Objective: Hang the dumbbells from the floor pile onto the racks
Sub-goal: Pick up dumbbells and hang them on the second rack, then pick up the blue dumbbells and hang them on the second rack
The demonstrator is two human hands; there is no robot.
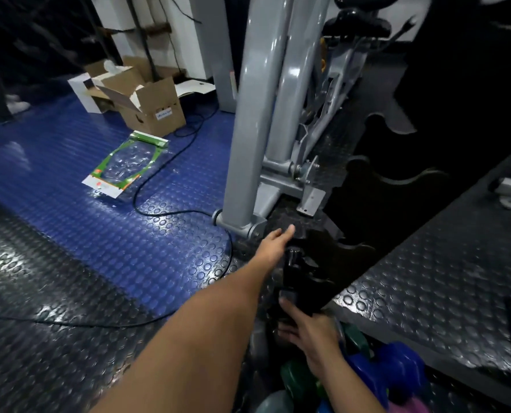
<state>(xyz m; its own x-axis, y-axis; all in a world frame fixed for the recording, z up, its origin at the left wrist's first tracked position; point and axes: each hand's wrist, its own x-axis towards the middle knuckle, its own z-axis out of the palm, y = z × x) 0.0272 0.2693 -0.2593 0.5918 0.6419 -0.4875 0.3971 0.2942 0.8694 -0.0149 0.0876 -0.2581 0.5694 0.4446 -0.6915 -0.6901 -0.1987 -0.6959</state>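
Head view: my left hand (273, 244) reaches forward with fingers straight and relaxed, near the grey machine base (242, 225). My right hand (310, 326) curls round a black dumbbell (296, 281), held above the floor pile of dumbbells (376, 374), blue and green, at lower right beside the studded black platform (445, 287)

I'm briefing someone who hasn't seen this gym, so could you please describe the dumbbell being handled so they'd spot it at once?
Start at the grey machine frame standing where the blue floor meets the black mat. Just below its foot, the black dumbbell lies between the two hands: the left hand reaches to its far end and the right hand grips its near end. Unlike the blue, green and pink dumbbells piled nearer the camera, it is all black.
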